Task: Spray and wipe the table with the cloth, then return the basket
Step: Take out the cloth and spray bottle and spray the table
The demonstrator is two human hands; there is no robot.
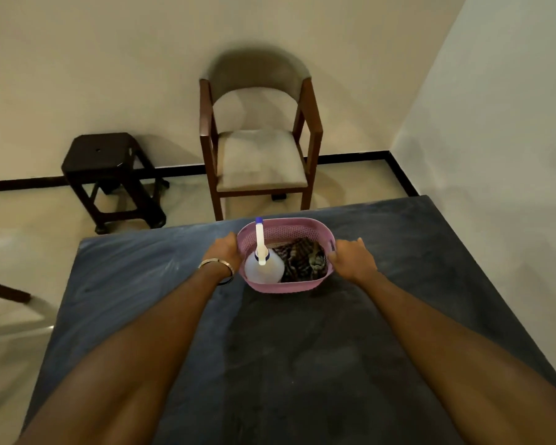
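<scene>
A pink perforated basket (297, 231) stands near the far edge of the dark blue-grey table (296, 348). Inside it on the left lies a white spray bottle (264, 266) with a blue-tipped nozzle pointing away from me. A dark striped cloth (305, 260) is bunched in the basket's right half. My left hand (225, 248) grips the basket's left rim; a bangle sits on that wrist. My right hand (350, 256) grips the right rim. Both arms stretch forward over the table.
Beyond the table's far edge stands a wooden armchair (260, 155) with a beige seat. A dark stool (109, 175) stands to its left against the wall. A white wall (495, 139) runs close along the table's right side. Pale floor lies to the left.
</scene>
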